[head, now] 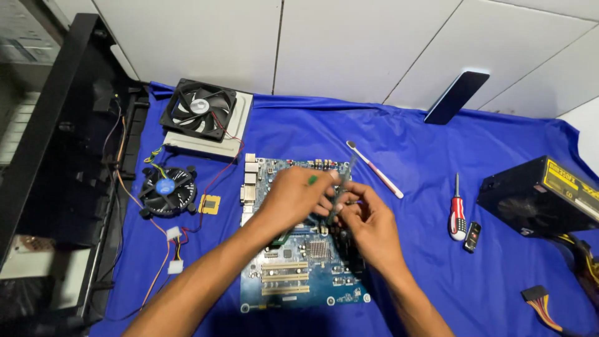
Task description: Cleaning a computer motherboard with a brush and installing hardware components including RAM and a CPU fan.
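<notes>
Green memory stick [340, 187] stood upright over the motherboard [299, 262], pinched between my left hand [296, 193] and right hand [368, 218].

Two bare forearms, no sleeves

Both hands cover the motherboard's [299, 274] middle; the thin blurred piece [340, 187] between them is unclear. The cable connector [541, 306] runs off-frame.

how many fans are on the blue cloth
2: a square black case fan on a grey box at the back left, and a round cooler fan in front of it. None seems hidden.
</notes>
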